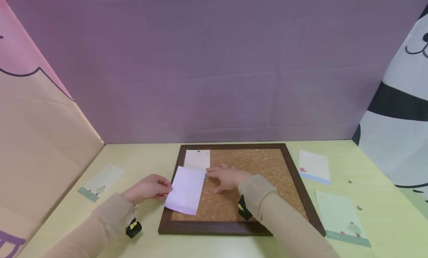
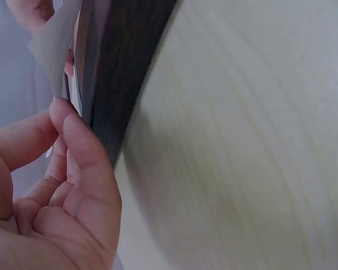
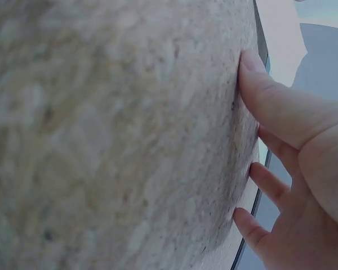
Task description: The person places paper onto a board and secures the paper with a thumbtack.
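My left hand (image 1: 150,187) pinches the left edge of a pale sheet of notepaper (image 1: 185,191) between thumb and forefinger. The sheet slants over the left part of a dark-framed cork board (image 1: 247,209), and in the left wrist view the paper (image 2: 55,42) bends up from the fingertips. Partly covered by it is another white note (image 1: 195,159), with a pin (image 1: 198,151) at its top. My right hand (image 1: 229,177) lies spread on the cork, its fingertips near that note's lower right corner. In the right wrist view, the thumb (image 3: 270,98) and fingertips touch the cork surface (image 3: 129,140).
A printed note (image 1: 101,181) lies on the table left of the board. To its right are a note with a red figure (image 1: 314,167) and a greenish note (image 1: 342,217). Two small metallic pins (image 1: 359,208) sit beside them. A purple backdrop (image 1: 214,72) rises behind.
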The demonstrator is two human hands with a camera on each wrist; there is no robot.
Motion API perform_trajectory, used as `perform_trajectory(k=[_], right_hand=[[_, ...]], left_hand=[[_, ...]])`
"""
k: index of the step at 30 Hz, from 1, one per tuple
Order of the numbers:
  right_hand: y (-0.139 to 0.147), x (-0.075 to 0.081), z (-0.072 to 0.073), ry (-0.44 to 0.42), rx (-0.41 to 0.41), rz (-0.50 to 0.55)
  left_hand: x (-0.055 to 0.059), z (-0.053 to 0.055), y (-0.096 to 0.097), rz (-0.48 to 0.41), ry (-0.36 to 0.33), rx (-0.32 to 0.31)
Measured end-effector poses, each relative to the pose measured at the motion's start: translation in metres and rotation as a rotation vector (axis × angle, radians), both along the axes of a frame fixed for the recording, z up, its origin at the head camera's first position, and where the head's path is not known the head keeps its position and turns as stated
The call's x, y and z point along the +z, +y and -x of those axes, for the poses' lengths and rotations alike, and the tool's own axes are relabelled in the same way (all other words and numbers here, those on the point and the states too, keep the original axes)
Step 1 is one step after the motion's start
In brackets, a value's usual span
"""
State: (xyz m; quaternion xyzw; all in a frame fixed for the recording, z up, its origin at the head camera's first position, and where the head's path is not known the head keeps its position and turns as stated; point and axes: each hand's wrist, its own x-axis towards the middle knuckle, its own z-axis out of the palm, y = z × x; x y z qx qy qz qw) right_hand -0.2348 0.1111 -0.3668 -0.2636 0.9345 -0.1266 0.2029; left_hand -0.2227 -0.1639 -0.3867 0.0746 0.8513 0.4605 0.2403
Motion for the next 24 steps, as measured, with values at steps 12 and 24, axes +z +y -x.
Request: perform_trajectory(k=[12,24], right_hand=[[0.003,-0.001,0.003,-0.040,-0.096,0.088],[0.002,-0.001,0.002,-0.037,-0.107,0.041]], left_hand=[[0.006,-0.010,0.020,0.070,0.042,-0.012],[0.008,-0.015,0.027,0.066,0.032,0.030]])
